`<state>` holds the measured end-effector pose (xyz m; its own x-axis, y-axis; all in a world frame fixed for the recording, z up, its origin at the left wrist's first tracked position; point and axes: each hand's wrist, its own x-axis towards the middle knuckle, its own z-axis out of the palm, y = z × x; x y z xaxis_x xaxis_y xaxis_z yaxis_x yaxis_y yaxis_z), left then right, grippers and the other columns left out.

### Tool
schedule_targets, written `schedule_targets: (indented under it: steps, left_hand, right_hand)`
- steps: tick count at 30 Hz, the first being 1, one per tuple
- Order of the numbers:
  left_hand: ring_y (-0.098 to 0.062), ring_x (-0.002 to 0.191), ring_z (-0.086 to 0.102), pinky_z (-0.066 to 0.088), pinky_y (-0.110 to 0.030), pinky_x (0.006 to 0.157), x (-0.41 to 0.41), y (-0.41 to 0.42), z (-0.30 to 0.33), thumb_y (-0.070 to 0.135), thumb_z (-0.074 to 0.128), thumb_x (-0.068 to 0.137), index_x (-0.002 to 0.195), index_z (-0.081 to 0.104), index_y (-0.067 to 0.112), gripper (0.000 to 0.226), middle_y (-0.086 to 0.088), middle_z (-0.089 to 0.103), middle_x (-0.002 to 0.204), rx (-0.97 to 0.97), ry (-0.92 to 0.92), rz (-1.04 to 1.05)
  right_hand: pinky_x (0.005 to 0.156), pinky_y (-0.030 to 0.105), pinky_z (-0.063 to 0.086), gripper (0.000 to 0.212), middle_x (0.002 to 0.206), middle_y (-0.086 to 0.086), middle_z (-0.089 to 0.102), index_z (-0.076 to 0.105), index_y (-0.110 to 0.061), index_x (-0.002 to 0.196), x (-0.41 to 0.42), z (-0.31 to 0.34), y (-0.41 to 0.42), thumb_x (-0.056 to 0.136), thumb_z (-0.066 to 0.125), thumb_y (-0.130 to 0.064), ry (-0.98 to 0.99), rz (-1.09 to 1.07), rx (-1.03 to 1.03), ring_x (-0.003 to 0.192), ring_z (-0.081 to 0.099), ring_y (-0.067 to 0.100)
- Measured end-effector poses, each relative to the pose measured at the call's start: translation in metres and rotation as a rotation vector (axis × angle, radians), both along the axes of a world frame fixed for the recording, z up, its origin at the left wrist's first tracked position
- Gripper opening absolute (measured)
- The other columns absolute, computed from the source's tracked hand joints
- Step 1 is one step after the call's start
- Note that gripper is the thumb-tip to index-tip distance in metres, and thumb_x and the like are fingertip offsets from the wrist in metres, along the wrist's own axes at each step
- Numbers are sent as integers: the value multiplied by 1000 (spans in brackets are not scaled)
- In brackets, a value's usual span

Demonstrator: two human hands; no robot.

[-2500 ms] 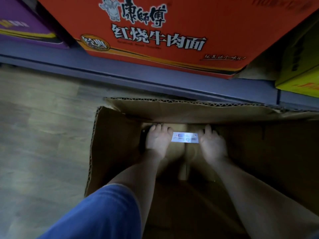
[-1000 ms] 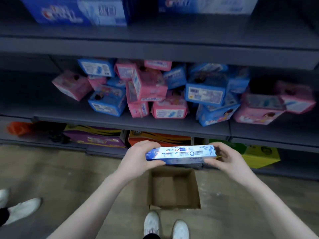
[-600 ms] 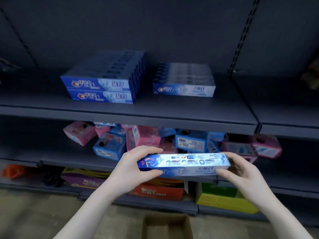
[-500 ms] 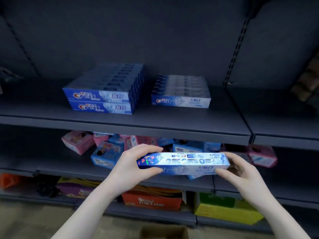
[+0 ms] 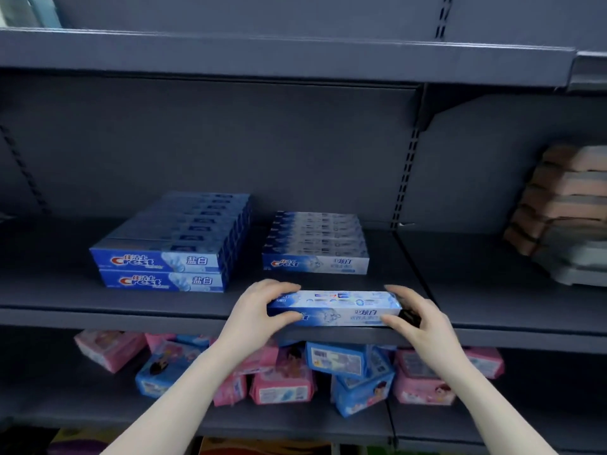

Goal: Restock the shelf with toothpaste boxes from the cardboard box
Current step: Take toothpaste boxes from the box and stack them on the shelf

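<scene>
I hold a pale blue toothpaste box [image 5: 335, 307] level at the front edge of the dark grey shelf [image 5: 131, 302]. My left hand [image 5: 259, 310] grips its left end, and my right hand [image 5: 415, 318] grips its right end. Just behind it on the shelf lies a row of matching pale toothpaste boxes [image 5: 317, 243]. To the left stands a two-high stack of dark blue toothpaste boxes [image 5: 174, 244]. The cardboard box is out of view.
The shelf below holds a jumble of pink and blue packs [image 5: 282, 372]. Stacked brown and grey packs [image 5: 565, 211] sit on the neighbouring shelf section at the right. Another shelf board [image 5: 262, 54] runs overhead. Bare shelf lies left of the dark blue stack.
I took the toothpaste box out of the cardboard box on the floor, stood up and raised it. It now sits at the shelf's front edge, in front of the pale row.
</scene>
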<state>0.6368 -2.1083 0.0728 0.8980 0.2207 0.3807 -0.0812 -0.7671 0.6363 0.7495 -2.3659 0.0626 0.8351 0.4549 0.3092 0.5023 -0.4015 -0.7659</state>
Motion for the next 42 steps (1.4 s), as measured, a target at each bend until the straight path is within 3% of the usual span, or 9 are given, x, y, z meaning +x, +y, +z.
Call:
schedule_targets:
  steps: [5, 8, 10, 13, 16, 22, 30, 38, 42]
  left_hand:
    - [-7, 105, 53, 34, -7, 89, 13, 6, -5, 21, 77, 75, 114, 67, 26, 40, 9, 58, 107, -42, -11, 18]
    - [-8, 110, 47, 29, -13, 91, 11, 4, -14, 23, 77, 75, 112, 68, 25, 38, 11, 53, 113, 11, -97, 92]
    - [-10, 111, 46, 30, -19, 93, 10, 3, -22, 32, 73, 76, 108, 70, 24, 33, 7, 55, 116, 86, -194, 146]
    - [-14, 106, 48, 33, -19, 93, 9, 3, -28, 43, 58, 77, 103, 72, 20, 38, 1, 61, 111, 202, -292, 213]
    - [-17, 100, 48, 38, -23, 89, 14, 3, -29, 39, 62, 77, 102, 73, 16, 36, 0, 63, 104, 276, -304, 273]
    - [-24, 101, 55, 51, -36, 78, 26, 2, -22, 20, 79, 73, 105, 71, 14, 34, -2, 67, 105, 340, -194, 338]
    - [-32, 94, 63, 55, -37, 61, 47, 7, -13, 14, 83, 65, 101, 71, 11, 38, -4, 69, 100, 390, -114, 378]
    - [-36, 111, 55, 57, -44, 68, 59, 11, -21, 6, 74, 71, 115, 61, 6, 45, -12, 60, 118, 406, -47, 384]
    - [-37, 125, 43, 50, -50, 85, 61, 12, -23, 8, 66, 81, 124, 55, 8, 45, -17, 48, 134, 365, 11, 385]
  right_hand:
    - [87, 16, 35, 44, 109, -13, 61, 49, -47, 115, 10, -3, 5, 82, 69, -27, -11, -22, -42, 108, 49, 2]
    - [89, 21, 34, 50, 113, -17, 56, 48, -42, 124, 7, -6, 6, 82, 69, -25, -85, -42, -26, 108, 47, 3]
    - [88, 25, 39, 53, 114, -8, 54, 53, -36, 126, 5, -10, 8, 80, 72, -19, -254, -102, -23, 105, 48, 8]
    - [79, 29, 46, 41, 105, 9, 62, 70, -20, 109, 8, -18, 13, 70, 79, -8, -662, -186, -119, 97, 51, 18]
    - [72, 30, 48, 34, 96, 9, 66, 73, -13, 102, 15, -19, 19, 69, 80, -7, -772, -210, -166, 89, 54, 23]
    - [64, 32, 52, 35, 93, 7, 69, 73, -13, 101, 26, -12, 36, 68, 81, -6, -716, -235, -234, 74, 63, 29]
    - [54, 33, 53, 32, 88, 7, 69, 72, -12, 94, 40, -1, 62, 65, 80, -1, -590, -254, -311, 67, 63, 33]
    - [49, 28, 43, 30, 90, 9, 65, 70, -12, 96, 42, 1, 74, 70, 72, 2, -501, -263, -320, 63, 62, 33]
    - [53, 33, 46, 29, 105, 14, 59, 63, -9, 106, 41, -3, 75, 79, 64, 0, -484, -244, -360, 75, 61, 36]
